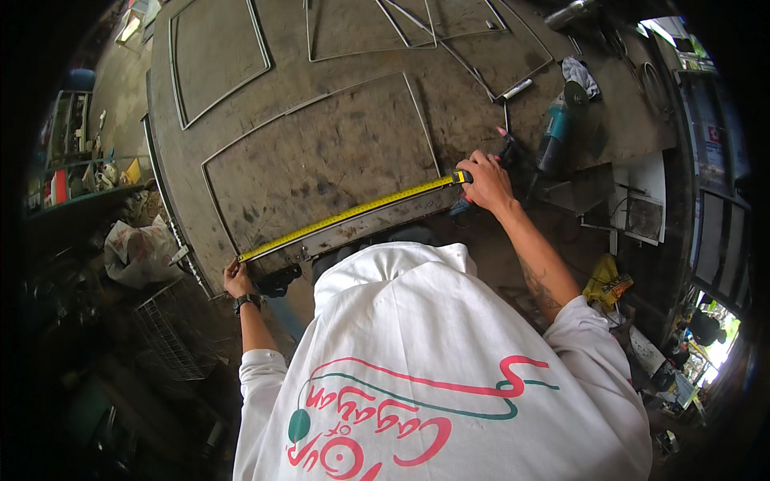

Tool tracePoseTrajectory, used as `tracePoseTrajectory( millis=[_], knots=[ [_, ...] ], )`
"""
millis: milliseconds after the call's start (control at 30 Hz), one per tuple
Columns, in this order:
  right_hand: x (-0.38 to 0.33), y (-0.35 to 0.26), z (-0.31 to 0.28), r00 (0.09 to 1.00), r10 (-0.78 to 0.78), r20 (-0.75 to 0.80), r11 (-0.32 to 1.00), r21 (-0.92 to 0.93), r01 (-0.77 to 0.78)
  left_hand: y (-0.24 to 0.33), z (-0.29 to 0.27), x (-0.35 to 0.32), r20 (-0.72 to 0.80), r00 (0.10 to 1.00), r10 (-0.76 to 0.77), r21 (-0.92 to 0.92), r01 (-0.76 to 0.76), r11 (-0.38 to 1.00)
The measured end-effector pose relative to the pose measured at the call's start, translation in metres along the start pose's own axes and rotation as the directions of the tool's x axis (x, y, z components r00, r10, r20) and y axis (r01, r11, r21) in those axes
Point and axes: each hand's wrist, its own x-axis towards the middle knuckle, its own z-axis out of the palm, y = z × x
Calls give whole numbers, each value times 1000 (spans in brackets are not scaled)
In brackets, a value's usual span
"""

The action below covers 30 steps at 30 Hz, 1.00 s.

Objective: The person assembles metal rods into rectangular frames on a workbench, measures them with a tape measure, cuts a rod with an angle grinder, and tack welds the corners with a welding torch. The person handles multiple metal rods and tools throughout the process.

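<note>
A yellow tape measure [353,213] is drawn out along the near side of a thin rectangular metal frame [269,123] lying on the worktable. At the frame's near left corner, my left hand [237,280] pinches the end of the tape. My right hand [488,181] grips the black and yellow case by the near right corner, its fingers wrapped over the top. The blade runs nearly straight between both hands, slanting up to the right. Part of the case is hidden under my palm.
More thin metal frames [218,76] lie on the stained worktable [337,152]. At the right are a teal angle grinder [553,132], a crumpled rag [580,77] and pliers-like tools. A wire basket [172,337] and a plastic bag [138,251] stand left, below the table edge.
</note>
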Motion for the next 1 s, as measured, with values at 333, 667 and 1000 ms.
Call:
tracePoseTrajectory(
  millis=[333,667,1000],
  knots=[
    [-4,21,42,998,13,-64,994,111,-6,52,101,-5,317,928,197,54,-224,973],
    [5,19,8,999,24,37,972,232,-32,71,83,-17,344,914,212,146,-276,950],
    [103,-28,-40,998,37,-46,976,215,-27,145,66,75,-90,956,280,-56,-286,957]
  ],
)
